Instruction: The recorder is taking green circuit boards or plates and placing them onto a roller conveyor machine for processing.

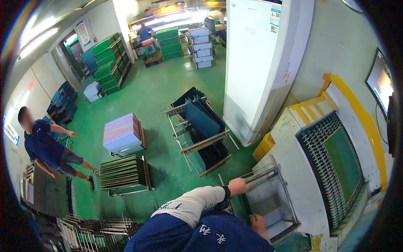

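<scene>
Below my chest stands a metal rack [286, 194] with slotted rails and a greyish panel-like surface inside its frame. My left hand [239, 187], at the end of a white sleeve with a dark wristband, is closed on the slotted rail at the rack's far left corner. Nearer to my body, my right hand [257, 224] has its fingers curled at the rack's near left side; part of it is hidden by my dark blue shirt. Right of the rack is a roller conveyor [321, 178] with a green surface [343, 157] between its rollers.
Ahead, another slotted rack [197, 147] holds dark blue panels [203, 115]. Stacked panels [121, 134] and a rack of upright boards [124, 173] stand on the green floor to the left. A person [48, 140] walks there. A tall white cabinet [252, 63] stands ahead right.
</scene>
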`<action>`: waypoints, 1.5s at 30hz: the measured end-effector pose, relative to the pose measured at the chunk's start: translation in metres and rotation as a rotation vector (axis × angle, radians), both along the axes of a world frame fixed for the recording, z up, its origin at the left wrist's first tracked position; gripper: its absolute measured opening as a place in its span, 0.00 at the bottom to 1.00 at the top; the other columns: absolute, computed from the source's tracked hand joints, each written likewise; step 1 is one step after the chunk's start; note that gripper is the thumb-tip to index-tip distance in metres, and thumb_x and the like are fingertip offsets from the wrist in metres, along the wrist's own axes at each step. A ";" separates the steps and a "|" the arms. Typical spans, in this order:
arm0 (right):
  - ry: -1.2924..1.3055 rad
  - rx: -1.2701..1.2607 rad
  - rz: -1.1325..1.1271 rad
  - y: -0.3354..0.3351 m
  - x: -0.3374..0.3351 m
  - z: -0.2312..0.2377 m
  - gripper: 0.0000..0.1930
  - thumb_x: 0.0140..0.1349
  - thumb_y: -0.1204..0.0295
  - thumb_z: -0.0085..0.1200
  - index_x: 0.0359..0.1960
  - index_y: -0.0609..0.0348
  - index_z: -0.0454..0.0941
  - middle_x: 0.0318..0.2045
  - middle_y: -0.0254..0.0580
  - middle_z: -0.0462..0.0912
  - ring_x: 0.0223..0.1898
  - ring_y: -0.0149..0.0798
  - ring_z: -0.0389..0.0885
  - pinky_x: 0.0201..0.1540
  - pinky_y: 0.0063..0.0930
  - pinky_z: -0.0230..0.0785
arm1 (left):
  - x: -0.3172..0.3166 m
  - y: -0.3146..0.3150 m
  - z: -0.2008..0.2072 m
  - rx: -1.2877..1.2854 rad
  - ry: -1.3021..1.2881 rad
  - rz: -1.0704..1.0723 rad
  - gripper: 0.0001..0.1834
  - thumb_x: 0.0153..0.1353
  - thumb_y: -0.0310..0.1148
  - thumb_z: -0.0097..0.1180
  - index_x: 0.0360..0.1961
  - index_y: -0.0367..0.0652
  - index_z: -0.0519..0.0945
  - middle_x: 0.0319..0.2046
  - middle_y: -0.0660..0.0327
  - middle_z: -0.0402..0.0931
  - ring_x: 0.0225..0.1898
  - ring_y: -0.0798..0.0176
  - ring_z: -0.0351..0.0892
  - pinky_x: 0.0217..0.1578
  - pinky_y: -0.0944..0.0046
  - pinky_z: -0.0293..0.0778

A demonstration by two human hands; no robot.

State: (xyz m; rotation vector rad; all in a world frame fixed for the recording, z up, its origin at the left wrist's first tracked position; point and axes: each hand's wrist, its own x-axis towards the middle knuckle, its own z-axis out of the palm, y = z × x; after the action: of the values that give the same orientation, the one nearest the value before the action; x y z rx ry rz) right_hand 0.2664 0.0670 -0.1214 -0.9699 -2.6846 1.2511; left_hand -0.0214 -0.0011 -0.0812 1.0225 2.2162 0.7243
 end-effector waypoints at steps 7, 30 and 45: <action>0.007 0.162 -0.008 -0.002 0.001 0.006 0.18 0.68 0.57 0.50 0.35 0.60 0.83 0.27 0.55 0.82 0.34 0.62 0.81 0.36 0.50 0.70 | 0.000 -0.002 0.004 0.010 -0.009 -0.002 0.39 0.65 0.66 0.46 0.36 0.34 0.84 0.33 0.40 0.82 0.39 0.37 0.82 0.43 0.44 0.77; -0.126 -0.049 -0.186 -0.021 0.005 0.026 0.25 0.69 0.48 0.49 0.42 0.58 0.86 0.39 0.55 0.86 0.45 0.59 0.83 0.50 0.49 0.73 | -0.005 -0.017 0.010 0.001 -0.009 -0.066 0.41 0.61 0.70 0.46 0.36 0.34 0.82 0.36 0.44 0.83 0.41 0.41 0.83 0.44 0.47 0.77; 0.043 0.151 -0.221 -0.008 0.022 -0.020 0.26 0.68 0.48 0.50 0.28 0.59 0.83 0.28 0.52 0.84 0.31 0.60 0.81 0.34 0.50 0.70 | 0.000 -0.025 0.001 0.108 -0.011 -0.031 0.40 0.59 0.69 0.52 0.42 0.34 0.80 0.40 0.42 0.82 0.46 0.39 0.81 0.48 0.47 0.75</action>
State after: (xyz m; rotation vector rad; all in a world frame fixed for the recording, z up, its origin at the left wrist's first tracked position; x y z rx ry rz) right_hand 0.2879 0.0593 -0.1412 -1.1643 -2.5124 1.0010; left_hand -0.0210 -0.0259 -0.0802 1.1001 2.1665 0.8414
